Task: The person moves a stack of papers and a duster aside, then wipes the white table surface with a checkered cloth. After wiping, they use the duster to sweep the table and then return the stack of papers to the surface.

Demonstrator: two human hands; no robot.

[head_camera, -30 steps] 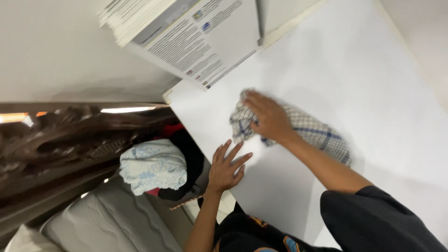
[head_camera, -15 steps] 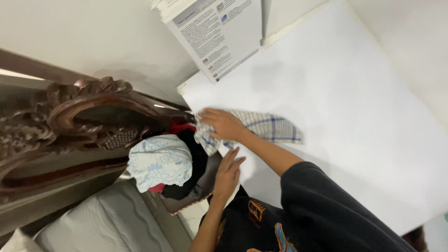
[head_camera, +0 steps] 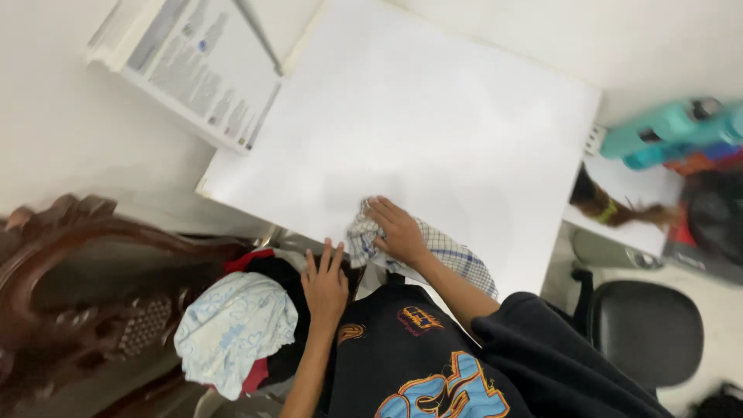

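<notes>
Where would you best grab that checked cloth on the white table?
Probably by the bunched end of the checked cloth, where the right hand already presses, at the near edge of the white table. Come from above: it lies flat, and the folds there give fingers something to pinch.

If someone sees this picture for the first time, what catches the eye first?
First, the wide white tabletop filling the middle. At its near edge, the right hand presses on a checked cloth. The left hand rests flat beside a pale blue patterned bundle on a clothes pile at lower left.
</notes>
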